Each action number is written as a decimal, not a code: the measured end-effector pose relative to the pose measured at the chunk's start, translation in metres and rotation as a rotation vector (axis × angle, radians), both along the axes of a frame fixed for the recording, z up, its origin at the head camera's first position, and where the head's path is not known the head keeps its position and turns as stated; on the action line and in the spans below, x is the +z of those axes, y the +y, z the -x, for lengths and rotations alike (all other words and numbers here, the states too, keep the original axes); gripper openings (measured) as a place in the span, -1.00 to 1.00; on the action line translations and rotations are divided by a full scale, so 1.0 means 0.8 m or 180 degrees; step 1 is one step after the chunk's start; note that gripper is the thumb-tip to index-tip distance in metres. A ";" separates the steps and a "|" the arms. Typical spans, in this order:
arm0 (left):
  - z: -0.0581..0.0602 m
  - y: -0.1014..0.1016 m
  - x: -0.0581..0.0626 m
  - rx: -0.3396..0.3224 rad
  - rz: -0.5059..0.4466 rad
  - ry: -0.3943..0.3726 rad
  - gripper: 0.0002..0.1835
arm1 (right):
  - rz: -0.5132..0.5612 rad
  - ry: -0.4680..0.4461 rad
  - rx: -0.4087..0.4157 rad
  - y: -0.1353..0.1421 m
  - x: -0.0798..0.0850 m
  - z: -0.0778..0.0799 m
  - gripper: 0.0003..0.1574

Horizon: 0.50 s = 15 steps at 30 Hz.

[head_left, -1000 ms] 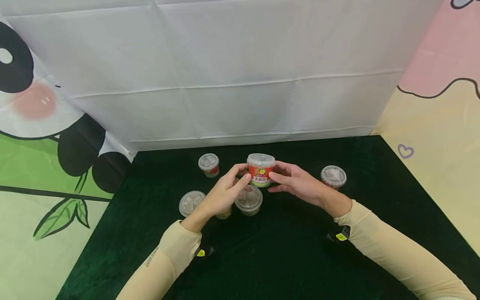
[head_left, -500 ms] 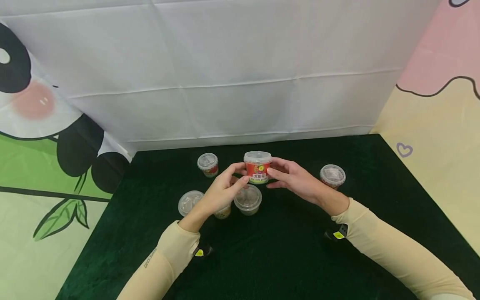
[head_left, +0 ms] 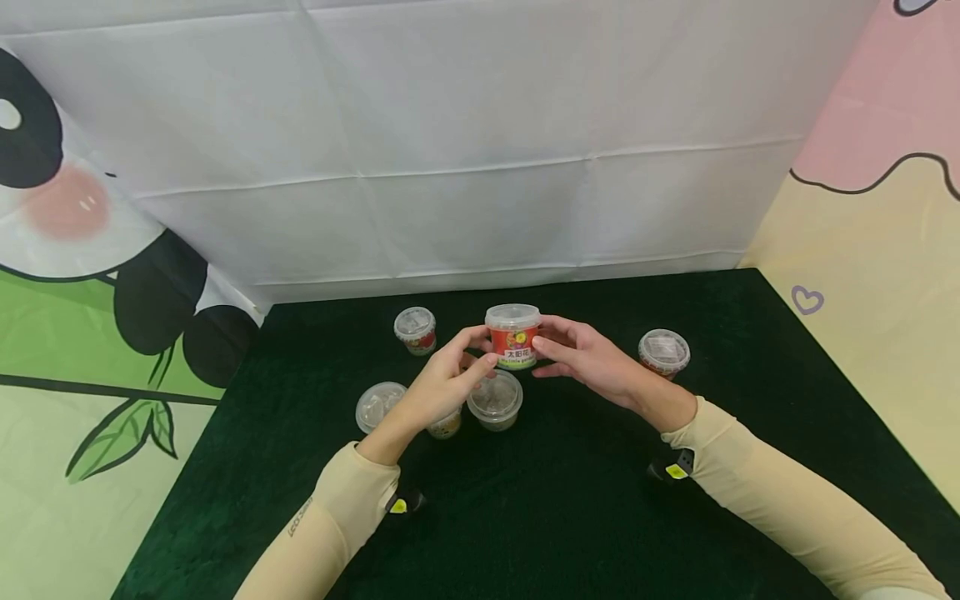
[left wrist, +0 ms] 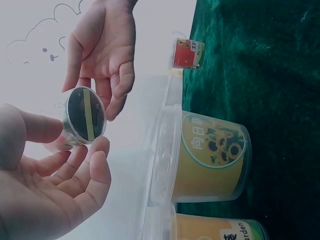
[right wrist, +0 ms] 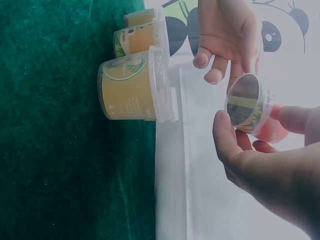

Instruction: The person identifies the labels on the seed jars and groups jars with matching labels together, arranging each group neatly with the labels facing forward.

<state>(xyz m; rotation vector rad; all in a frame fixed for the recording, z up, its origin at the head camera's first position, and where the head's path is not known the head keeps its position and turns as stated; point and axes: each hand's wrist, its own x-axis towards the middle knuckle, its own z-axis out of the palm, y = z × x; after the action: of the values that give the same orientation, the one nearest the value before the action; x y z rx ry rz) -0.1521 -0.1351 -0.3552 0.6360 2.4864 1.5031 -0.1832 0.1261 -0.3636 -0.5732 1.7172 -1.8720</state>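
A lidded clear plastic cup with a red label, a flower picture and a green lower band is held up between both hands. My left hand grips its left side, while my right hand pinches its right side with thumb and fingers. In the left wrist view the cup's dark base shows a yellow strip. Below the held cup stands a yellowish-filled lidded cup with a flower print. Beside it, partly hidden by my left wrist, are another cup and a third lidded cup.
A small red-labelled cup stands at the back left of the dark green cloth-covered table. Another red-labelled cup is at the right, behind my right forearm. A white cloth wall rises behind the table.
The held cup and both hands have shifted slightly left, mostly in the first half second. Both hands keep their hold. The standing cups stay where they were.
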 end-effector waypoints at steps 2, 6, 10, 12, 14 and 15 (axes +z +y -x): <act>0.000 0.000 0.000 0.0005 0.0018 -0.0002 -0.48 | -0.0013 0.0007 -0.0003 0.000 0.000 0.000 -0.30; 0.000 -0.001 -0.001 0.0021 0.0055 -0.0007 -0.48 | -0.0025 0.0010 -0.0010 -0.001 0.000 0.000 -0.31; 0.001 -0.001 0.000 0.0015 0.0073 0.0000 -0.48 | -0.0013 0.0019 -0.0006 -0.001 0.000 0.001 -0.31; 0.001 -0.001 0.000 0.0013 0.0067 0.0003 -0.48 | -0.0008 0.0029 -0.0003 -0.001 -0.001 0.001 -0.32; 0.001 -0.002 0.000 -0.0001 0.0063 0.0020 -0.48 | -0.0005 0.0040 0.0001 -0.002 -0.001 0.002 -0.32; 0.002 -0.002 0.001 -0.0005 0.0059 0.0025 -0.48 | -0.0005 0.0042 -0.0001 -0.002 -0.001 0.002 -0.32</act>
<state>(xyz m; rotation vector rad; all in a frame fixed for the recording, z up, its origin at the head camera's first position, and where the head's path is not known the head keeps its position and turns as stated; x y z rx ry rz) -0.1534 -0.1367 -0.3548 0.6417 2.5020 1.4780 -0.1848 0.1241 -0.3642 -0.5859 1.7271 -1.8709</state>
